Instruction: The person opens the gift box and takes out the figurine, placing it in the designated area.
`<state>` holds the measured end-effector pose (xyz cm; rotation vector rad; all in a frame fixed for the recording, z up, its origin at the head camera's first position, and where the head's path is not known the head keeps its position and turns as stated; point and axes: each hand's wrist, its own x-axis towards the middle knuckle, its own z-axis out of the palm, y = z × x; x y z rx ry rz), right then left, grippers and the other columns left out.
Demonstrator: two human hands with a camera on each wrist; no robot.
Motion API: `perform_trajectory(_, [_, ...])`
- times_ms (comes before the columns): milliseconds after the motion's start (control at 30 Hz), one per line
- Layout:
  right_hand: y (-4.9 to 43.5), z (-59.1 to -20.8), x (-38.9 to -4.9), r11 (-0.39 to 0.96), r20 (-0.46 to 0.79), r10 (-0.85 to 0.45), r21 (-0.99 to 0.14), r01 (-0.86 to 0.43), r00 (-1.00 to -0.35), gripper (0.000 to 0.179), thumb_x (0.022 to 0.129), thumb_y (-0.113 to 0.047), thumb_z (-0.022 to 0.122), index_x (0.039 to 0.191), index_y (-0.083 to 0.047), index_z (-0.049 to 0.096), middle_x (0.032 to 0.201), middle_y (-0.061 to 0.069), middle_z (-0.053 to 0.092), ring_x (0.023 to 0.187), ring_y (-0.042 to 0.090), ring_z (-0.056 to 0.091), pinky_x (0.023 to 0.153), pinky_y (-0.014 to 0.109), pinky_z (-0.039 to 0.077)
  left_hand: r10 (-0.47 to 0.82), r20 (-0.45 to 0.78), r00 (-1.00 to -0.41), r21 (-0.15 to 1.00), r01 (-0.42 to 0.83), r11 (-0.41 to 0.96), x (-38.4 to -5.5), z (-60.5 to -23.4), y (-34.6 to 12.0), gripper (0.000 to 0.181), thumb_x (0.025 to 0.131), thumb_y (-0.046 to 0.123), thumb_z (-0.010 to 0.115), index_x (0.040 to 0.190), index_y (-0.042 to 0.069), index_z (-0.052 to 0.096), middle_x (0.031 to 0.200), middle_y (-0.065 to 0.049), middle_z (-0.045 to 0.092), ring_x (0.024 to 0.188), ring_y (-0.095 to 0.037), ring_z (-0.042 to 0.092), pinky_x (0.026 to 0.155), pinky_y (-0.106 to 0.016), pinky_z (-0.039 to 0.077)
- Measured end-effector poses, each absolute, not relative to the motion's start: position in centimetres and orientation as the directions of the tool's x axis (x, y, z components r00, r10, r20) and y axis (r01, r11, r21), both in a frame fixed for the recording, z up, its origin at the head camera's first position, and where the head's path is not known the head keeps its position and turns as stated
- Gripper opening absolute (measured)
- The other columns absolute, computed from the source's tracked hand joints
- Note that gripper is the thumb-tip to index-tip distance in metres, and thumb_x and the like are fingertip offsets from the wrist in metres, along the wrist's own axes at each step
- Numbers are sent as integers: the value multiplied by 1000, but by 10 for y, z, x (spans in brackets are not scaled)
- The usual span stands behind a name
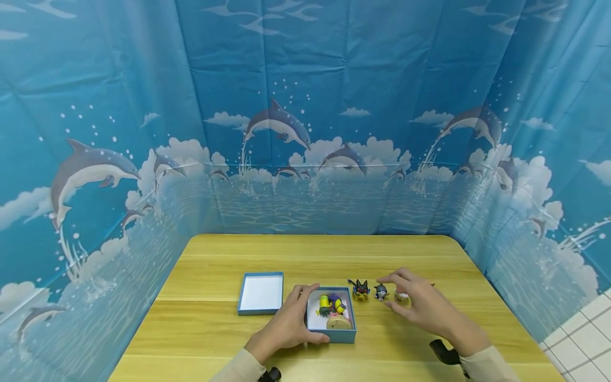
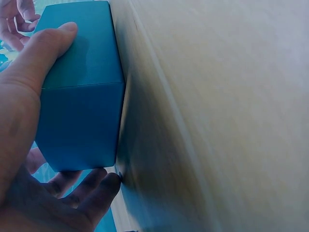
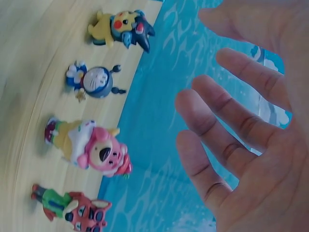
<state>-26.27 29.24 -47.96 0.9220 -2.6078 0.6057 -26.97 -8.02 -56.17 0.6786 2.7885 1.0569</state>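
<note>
My left hand [image 1: 292, 318] grips the blue open box [image 1: 342, 336], fingers along the far left side and thumb at the near wall, as the left wrist view also shows. Inside lie a yellow-and-green figurine [image 1: 324, 304], a purple-and-yellow figurine [image 1: 339, 304] and a tan round piece [image 1: 338, 322]. My right hand [image 1: 422, 305] hovers with spread fingers over a row of figurines, holding nothing. That row has a yellow one in a dark hood [image 3: 120, 28], a blue-and-white cat [image 3: 94, 81], a pink bear [image 3: 102, 149] and a red fox in green [image 3: 72, 209].
Left of the box lies its shallow lid [image 1: 261, 293], white inside with a blue rim. Everything rests on a wooden table [image 1: 215, 339]. A blue dolphin-print curtain [image 1: 305, 207] hangs behind the table and along its sides.
</note>
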Motion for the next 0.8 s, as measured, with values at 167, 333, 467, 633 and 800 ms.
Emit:
perform_trajectory(167, [285,-481,-262,704,377,-538,-291,-648,-754,49,100,-16,95,145,-22,78,130,-4,75,97,1,67,75,28,60,432,72,-899,646,372,667,-270,-563,-80,131,82,68,102,185,25,33,167,-9,52,141,-26,60,117,-56,61])
perform_trajectory(333, [279,-483,-263,712,344,-558,-270,-648,-756,50,101,-20,93,148,-21,77,132,-3,75,99,4,71,77,30,62,430,70,-900,643,370,670,-270,-562,-80,131,82,67,103,185,24,33,168,-9,51,144,-29,60,120,-58,60])
perform_trajectory(467, [274,-483,-262,703,334,-578,-259,-662,-744,49,102,-22,93,148,-22,77,134,-1,74,99,2,69,77,32,60,432,72,-899,641,374,671,-270,-561,-79,131,82,66,103,184,24,34,168,-10,51,144,-29,60,119,-59,60])
perform_trajectory(633, [268,-485,-262,672,344,-609,-255,-695,-715,47,101,-21,94,145,-21,78,133,3,76,98,3,67,78,32,60,432,73,-899,639,375,671,-270,-562,-79,131,82,67,103,184,23,34,168,-10,52,143,-29,60,119,-59,60])
perform_trajectory(800, [261,-484,-263,651,335,-636,-249,-717,-695,48,101,-24,94,146,-24,78,131,0,76,105,10,73,85,37,66,433,70,-899,638,374,673,-270,-562,-79,131,83,69,102,184,24,33,167,-9,52,142,-27,60,117,-56,61])
